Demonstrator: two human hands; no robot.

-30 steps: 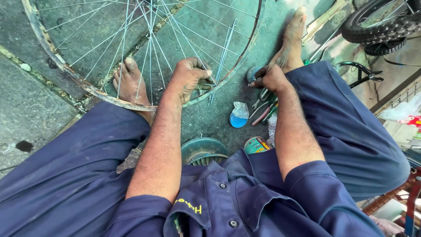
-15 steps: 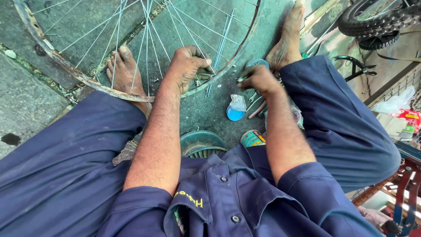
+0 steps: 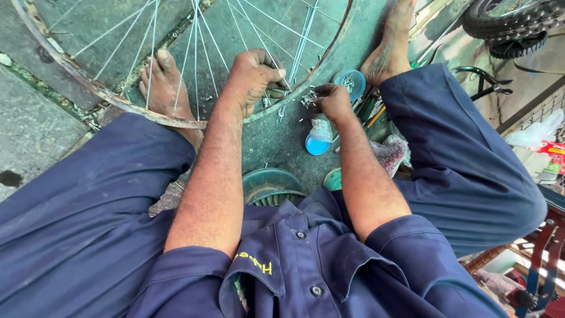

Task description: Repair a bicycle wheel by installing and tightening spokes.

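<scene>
Concrete workshop floor (image 3: 35,129), person sitting barefoot with a bike wheel rim (image 3: 106,97) flat between the feet. Left hand (image 3: 253,73) is fisted around the spokes (image 3: 194,47) at the rim, right hand (image 3: 331,100) pinched shut over small nipples (image 3: 307,99). Looks like lacing; a nipple has to be threaded on next.

wheel rim (image 3: 147,118) cut off at top edge, tyre (image 3: 512,20) cropped at corner, small parts under right hand (image 3: 332,100) too tiny to tell
</scene>
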